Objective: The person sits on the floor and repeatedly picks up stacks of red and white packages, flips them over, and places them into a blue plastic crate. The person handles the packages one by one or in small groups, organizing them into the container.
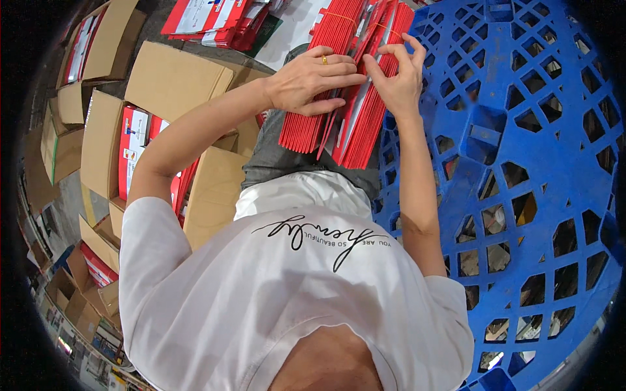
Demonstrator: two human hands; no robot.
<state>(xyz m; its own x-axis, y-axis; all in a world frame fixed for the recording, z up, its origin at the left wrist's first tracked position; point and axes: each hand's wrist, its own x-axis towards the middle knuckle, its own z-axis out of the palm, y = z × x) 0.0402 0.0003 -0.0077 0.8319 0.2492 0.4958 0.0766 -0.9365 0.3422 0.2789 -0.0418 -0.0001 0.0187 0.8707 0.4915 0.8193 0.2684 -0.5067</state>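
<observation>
Thick bundles of folded red card sleeves lie across my lap, their edges packed side by side. The left bundle (305, 127) and the right bundle (366, 127) each have a thin rubber band near the far end. Between them, a gap shows loose sleeves with white and grey faces. Across the left bundle lies my left hand (316, 81), palm down, fingers stretched toward the gap, a ring on one finger. My right hand (399, 77) touches the right bundle with bent, spread fingers, its thumb beside the gap.
A blue plastic pallet (450, 215) with a lattice surface stands upright close on my right. Open cardboard boxes (176, 78) holding red and white sleeves crowd my left. More red and white sleeves (208, 23) are piled beyond my lap.
</observation>
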